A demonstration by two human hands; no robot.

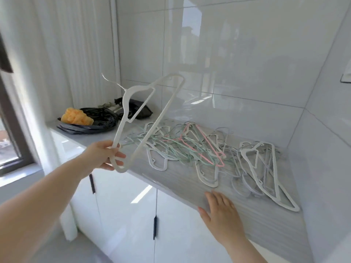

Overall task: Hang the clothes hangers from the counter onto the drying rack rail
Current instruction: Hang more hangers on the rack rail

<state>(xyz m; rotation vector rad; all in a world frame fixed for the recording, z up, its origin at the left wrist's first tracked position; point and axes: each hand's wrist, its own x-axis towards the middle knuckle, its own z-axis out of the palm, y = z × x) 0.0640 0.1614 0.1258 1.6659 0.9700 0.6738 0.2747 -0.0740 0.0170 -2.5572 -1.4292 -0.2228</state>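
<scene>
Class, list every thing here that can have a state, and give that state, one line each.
white hanger, held in the air above the counter
left hand, gripping the white hanger's end
right hand, open, flat on the counter's front edge
hanger pile, lying tangled on the counter
cabinet doors, shut

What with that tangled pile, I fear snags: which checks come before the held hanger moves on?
1. Left hand grips the white hanger at one end: ok.
2. Its hook bare, catching nothing: ok.
3. Hanger raised above the pile on the counter: ok.
4. Right hand free, flat on the counter edge: ok.
5. Path to the drying rack rail: cannot tell, rail out of view.
</scene>
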